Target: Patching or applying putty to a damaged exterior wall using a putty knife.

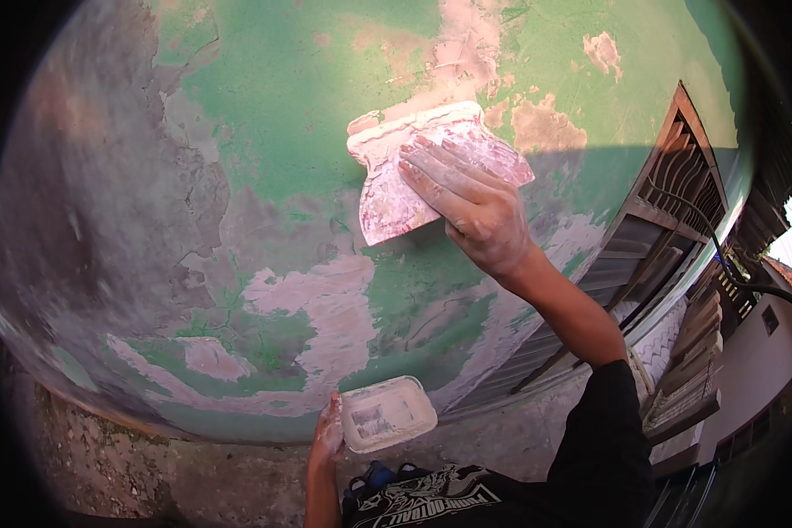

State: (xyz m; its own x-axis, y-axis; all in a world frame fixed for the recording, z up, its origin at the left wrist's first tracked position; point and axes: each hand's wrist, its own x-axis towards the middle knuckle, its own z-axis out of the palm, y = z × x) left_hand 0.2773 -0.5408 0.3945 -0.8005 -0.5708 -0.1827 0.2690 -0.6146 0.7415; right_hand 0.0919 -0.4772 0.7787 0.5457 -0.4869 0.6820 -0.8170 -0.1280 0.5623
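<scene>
High up against a green painted wall [264, 79], my right hand [480, 207] grips a wide, putty-smeared spreader [396, 198]. Its fingers lie across the blade's face, and a thick bead of pale putty runs along the upper edge, at the wall. Dusty white smears cover that hand. Lower down, close to my body, my left hand [329, 429] holds a shallow rectangular plastic container [425, 409] by its left side. Pale putty coats the inside of the container; the fingers beneath it are hidden.
Pale putty patches [339, 308] and bare grey plaster [194, 202] mark the wall. To the right are a wooden-framed window [678, 176] with bars and slatted panels. Rough concrete ground [123, 458] runs below the wall. A dark cable [722, 255] hangs at far right.
</scene>
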